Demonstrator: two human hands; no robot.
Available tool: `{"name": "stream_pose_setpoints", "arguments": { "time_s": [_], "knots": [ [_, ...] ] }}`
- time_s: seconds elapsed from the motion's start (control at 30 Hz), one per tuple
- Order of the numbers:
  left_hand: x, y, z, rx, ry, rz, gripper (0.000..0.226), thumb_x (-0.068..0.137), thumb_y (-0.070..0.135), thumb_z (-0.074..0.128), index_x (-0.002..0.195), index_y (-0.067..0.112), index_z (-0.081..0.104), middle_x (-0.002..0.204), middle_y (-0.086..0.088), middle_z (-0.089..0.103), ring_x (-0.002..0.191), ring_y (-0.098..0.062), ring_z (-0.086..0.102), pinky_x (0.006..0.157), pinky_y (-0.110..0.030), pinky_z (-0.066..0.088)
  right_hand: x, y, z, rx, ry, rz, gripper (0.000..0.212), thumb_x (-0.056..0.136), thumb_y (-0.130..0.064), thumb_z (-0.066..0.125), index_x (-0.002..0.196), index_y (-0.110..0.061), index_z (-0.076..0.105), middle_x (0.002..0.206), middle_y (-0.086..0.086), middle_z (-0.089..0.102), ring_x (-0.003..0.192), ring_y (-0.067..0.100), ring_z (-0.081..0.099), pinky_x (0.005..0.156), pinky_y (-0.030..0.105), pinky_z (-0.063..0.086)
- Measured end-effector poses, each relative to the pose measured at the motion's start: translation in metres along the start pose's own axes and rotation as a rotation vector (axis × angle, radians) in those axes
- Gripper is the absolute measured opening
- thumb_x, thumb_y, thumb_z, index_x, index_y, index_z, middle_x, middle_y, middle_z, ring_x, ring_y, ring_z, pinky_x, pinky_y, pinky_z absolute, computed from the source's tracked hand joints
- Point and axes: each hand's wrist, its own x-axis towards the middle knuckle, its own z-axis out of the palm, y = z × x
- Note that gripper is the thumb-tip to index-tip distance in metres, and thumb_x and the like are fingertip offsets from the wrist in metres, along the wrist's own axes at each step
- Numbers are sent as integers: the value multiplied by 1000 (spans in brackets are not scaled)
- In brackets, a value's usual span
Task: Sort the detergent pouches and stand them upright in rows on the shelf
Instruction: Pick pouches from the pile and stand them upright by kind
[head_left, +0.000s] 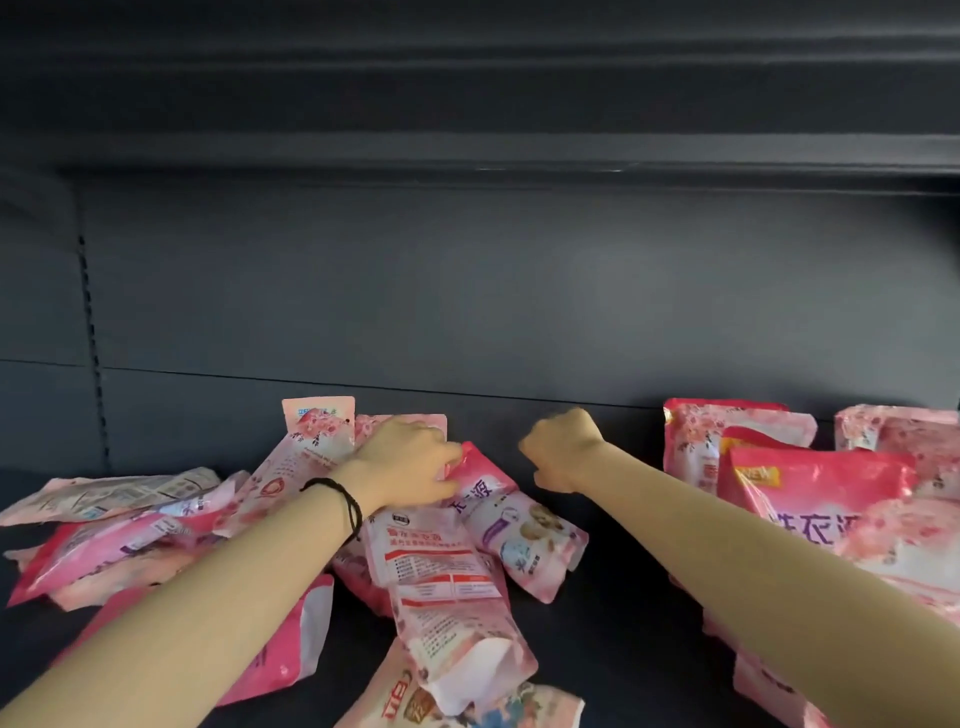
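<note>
At your far left, a loose heap of detergent pouches (119, 525) lies flat and overlapping on the dark shelf (623, 654), several with their printed backs turned up. Your left hand (410, 462) (a black band (347, 501) circles its wrist) reaches over the heap, and its fingers pinch the top corner of a pink-and-purple pouch (511, 525), which lies tilted across the others at the heap's right edge. Just in front of it, a pale pouch (441, 571) lies back side up. Across a bare strip of shelf, your right hand (563, 449) is clenched into a fist above the board, with nothing visible in it. Farther right, the upright pouches (815, 499) stand close together in rows, the rear ones near the back panel (467, 291).
</note>
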Motion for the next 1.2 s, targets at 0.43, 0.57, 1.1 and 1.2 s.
{"name": "stream_pose_setpoints", "arguments": {
  "time_s": [0.43, 0.57, 1.1, 1.2],
  "knots": [
    [28, -2, 50, -484, 44, -204, 38, 91, 55, 43, 123, 34, 50, 123, 11, 59, 103, -14, 58, 76, -26, 40, 53, -43, 49, 732, -128, 286, 29, 95, -36, 42, 95, -14, 60, 99, 4, 64, 86, 24, 60, 68, 30, 41],
    [28, -2, 59, -629, 64, -249, 38, 89, 54, 49, 122, 37, 48, 126, 13, 55, 105, -12, 58, 83, -28, 48, 46, -49, 58, 909, -48, 398, 17, 89, -10, 42, 98, -13, 56, 107, 8, 64, 95, 29, 61, 69, 30, 42],
    [72, 38, 47, -1708, 80, -530, 17, 97, 22, 52, 112, 16, 58, 112, -1, 63, 97, -14, 60, 86, -31, 48, -12, -24, 75, 1587, 946, 789, 29, 98, -6, 42, 78, -27, 40, 76, -5, 47, 67, 5, 44, 60, 8, 36],
    [81, 51, 44, -1740, 124, -439, 14, 98, 14, 50, 106, 12, 61, 98, -1, 67, 86, -13, 64, 72, -24, 53, -13, -31, 92, 1671, 896, 923, 13, 100, -12, 41, 90, -19, 46, 80, -6, 52, 71, 5, 50, 61, 14, 39]
  ]
}}
